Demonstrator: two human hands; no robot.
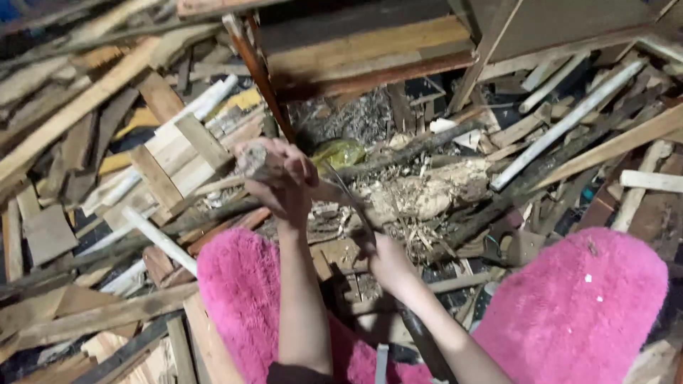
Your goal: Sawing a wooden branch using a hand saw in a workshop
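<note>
Two pink knees (576, 306); left hand (281, 174) fingers clamped on stick (250, 160), right hand (388, 263) on blade (348, 203).

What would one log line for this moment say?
left hand: shut on stick | right hand: shut on blade handle | blade: against stick | around: wood scraps, pink knees

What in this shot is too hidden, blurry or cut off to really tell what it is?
- Head view: the thin curved blade in the right hand; its handle is hidden by the fingers.
- Head view: the stick end gripped by the left hand; motion blur and the fist hide its shape.
- Head view: the yellowish shiny object behind the hands; half buried in wood scraps.
- Head view: the pink fluffy legs; cut off by the bottom edge.
</note>
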